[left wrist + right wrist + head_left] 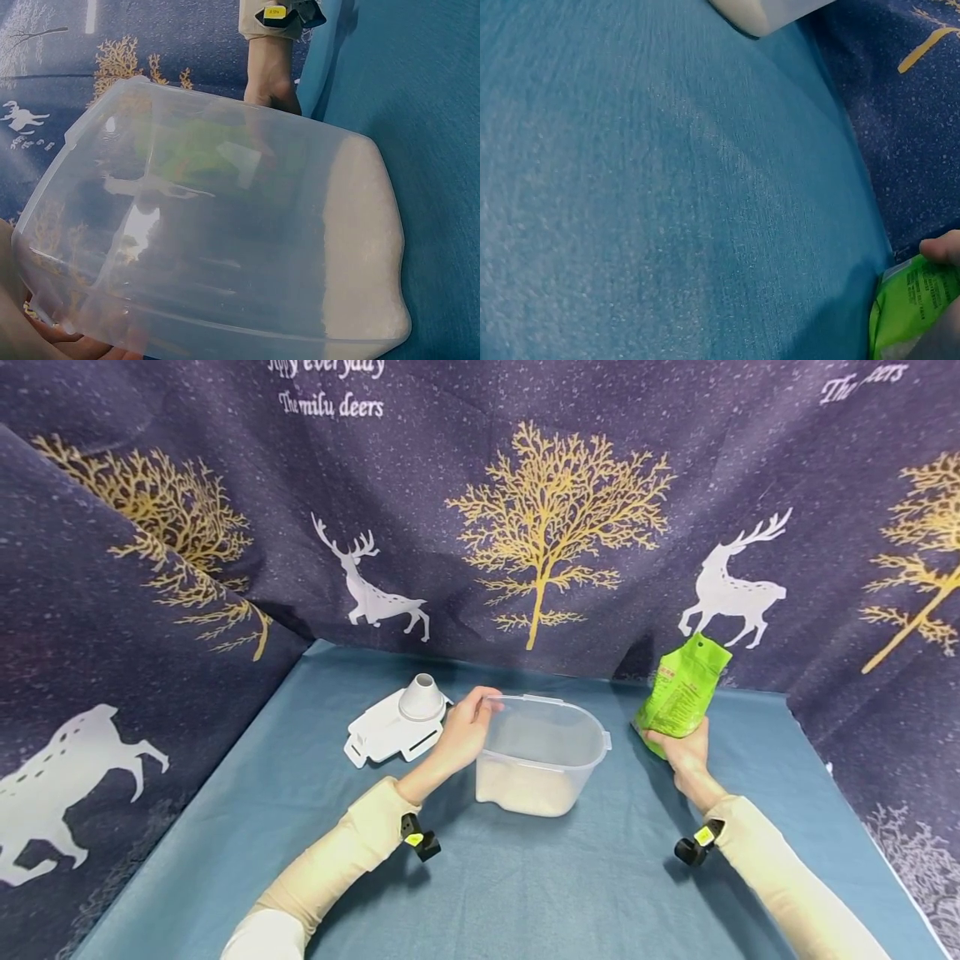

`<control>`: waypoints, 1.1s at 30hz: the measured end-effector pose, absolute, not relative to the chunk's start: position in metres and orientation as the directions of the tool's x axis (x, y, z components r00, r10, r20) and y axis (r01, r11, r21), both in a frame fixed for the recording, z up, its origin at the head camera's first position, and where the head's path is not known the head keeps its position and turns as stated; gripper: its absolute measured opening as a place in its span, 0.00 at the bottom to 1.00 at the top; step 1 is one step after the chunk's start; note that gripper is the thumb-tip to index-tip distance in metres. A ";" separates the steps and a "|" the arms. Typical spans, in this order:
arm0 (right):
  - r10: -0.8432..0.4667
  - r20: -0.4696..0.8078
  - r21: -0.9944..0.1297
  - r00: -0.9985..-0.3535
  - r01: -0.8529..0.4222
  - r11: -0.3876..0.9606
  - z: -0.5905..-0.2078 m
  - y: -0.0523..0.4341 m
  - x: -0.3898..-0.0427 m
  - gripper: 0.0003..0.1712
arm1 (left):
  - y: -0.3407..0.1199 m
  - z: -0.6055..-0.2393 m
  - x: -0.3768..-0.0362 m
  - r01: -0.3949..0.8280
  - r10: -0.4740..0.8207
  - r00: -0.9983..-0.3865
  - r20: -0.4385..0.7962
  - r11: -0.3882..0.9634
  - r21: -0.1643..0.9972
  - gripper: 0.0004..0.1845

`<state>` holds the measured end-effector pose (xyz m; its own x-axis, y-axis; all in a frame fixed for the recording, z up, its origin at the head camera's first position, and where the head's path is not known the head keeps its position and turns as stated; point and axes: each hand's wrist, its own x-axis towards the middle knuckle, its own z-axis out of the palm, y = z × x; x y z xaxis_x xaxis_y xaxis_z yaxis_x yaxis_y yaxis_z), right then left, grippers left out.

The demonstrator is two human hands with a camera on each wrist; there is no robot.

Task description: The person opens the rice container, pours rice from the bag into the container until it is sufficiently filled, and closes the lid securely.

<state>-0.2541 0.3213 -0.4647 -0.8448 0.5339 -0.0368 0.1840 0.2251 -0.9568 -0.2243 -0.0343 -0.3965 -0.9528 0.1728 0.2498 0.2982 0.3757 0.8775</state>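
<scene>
Tugging could have tipped the tub (pixel 576 778), gripped by the left hand (pixel 467 728). The right hand (pixel 686 752) held the bag (pixel 681 692) near the surface's (pixel 555 885) far edge.

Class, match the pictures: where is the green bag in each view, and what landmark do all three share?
Head: bag right of centre, in the right hand.
Left wrist: green blur, upper left of centre, through the tub.
Right wrist: bottom right corner, bag partly cut off.
Shared landmark: the tub, near the middle in head, filling much of left wrist, at the top edge in right wrist.
</scene>
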 end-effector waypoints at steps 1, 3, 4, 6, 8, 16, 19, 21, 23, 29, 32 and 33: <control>0.532 -0.036 -0.959 -0.846 0.178 0.219 -0.465 0.321 -0.254 0.44 | -0.034 -0.396 -0.224 0.297 0.174 -0.953 0.248 0.378 0.877 0.15; 0.528 -0.032 -0.958 -0.849 0.176 0.225 -0.466 0.322 -0.255 0.46 | -0.034 -0.396 -0.224 0.298 0.172 -0.953 0.250 0.380 0.876 0.15; 0.525 -0.030 -0.957 -0.850 0.175 0.229 -0.466 0.323 -0.255 0.47 | -0.034 -0.395 -0.224 0.301 0.173 -0.952 0.253 0.383 0.874 0.15; 0.525 -0.030 -0.956 -0.851 0.179 0.234 -0.467 0.324 -0.256 0.49 | -0.033 -0.395 -0.224 0.305 0.173 -0.951 0.256 0.382 0.872 0.15; 0.527 -0.024 -0.956 -0.850 0.173 0.235 -0.468 0.324 -0.257 0.50 | -0.033 -0.395 -0.224 0.307 0.175 -0.950 0.258 0.379 0.873 0.15; 0.531 -0.027 -0.946 -0.847 0.192 0.260 -0.471 0.326 -0.258 0.49 | -0.033 -0.393 -0.224 0.298 0.177 -0.953 0.247 0.374 0.878 0.15; 0.525 -0.027 -0.950 -0.851 0.185 0.251 -0.471 0.326 -0.258 0.46 | -0.033 -0.393 -0.223 0.296 0.174 -0.953 0.247 0.379 0.877 0.15; 0.522 -0.026 -0.953 -0.852 0.178 0.243 -0.472 0.326 -0.259 0.45 | -0.034 -0.394 -0.223 0.295 0.172 -0.954 0.247 0.382 0.876 0.15; 0.520 -0.024 -0.956 -0.854 0.172 0.237 -0.472 0.326 -0.259 0.44 | -0.034 -0.394 -0.224 0.295 0.169 -0.954 0.248 0.382 0.876 0.15; 0.523 -0.012 -0.953 -0.853 0.167 0.252 -0.473 0.326 -0.260 0.47 | -0.034 -0.395 -0.225 0.304 0.164 -0.952 0.260 0.383 0.872 0.15; 0.528 -0.005 -0.952 -0.849 0.166 0.257 -0.474 0.325 -0.259 0.48 | -0.033 -0.396 -0.225 0.305 0.162 -0.951 0.262 0.387 0.870 0.15; 0.531 -0.004 -0.952 -0.848 0.167 0.258 -0.475 0.325 -0.259 0.48 | -0.033 -0.396 -0.224 0.306 0.162 -0.951 0.262 0.387 0.870 0.15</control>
<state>-0.2588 0.3253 -0.4749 -0.8476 0.5306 -0.0043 0.1666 0.2585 -0.9515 -0.2243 -0.0327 -0.3963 -0.9513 0.1621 0.2621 0.3056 0.3872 0.8699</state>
